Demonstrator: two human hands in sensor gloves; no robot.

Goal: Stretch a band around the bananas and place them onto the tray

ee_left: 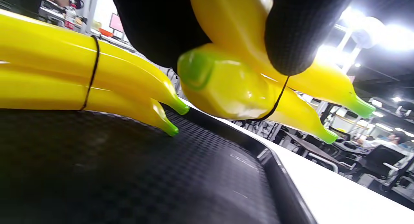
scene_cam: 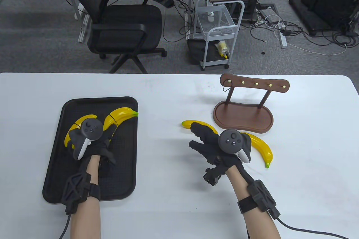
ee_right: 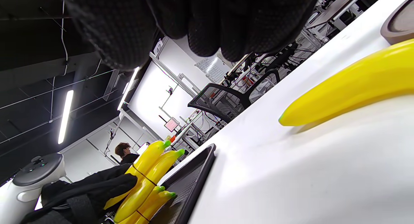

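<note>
Two banded pairs of yellow bananas are over the black tray point(scene_cam: 56, 166). My left hand point(scene_cam: 108, 138) grips the stem end of one pair point(scene_cam: 123, 113); my fingers point(ee_left: 291, 33) curl round it just above its thin black band point(ee_left: 278, 96). The other banded pair point(ee_left: 64, 72) lies flat on the tray floor beside it. My right hand point(scene_cam: 200, 138) hovers with relaxed fingers over a loose banana point(scene_cam: 196, 124) on the white table, holding nothing. A second loose banana point(scene_cam: 262, 149) lies to the right of that hand, partly hidden by the tracker.
A brown wooden stand point(scene_cam: 244, 115) with a row of hooks stands on the table just beyond the loose bananas. The tray's raised rim point(ee_left: 284, 185) runs along its right side. Beyond the table's far edge are an office chair point(scene_cam: 123, 23) and a small white cart point(scene_cam: 216, 34).
</note>
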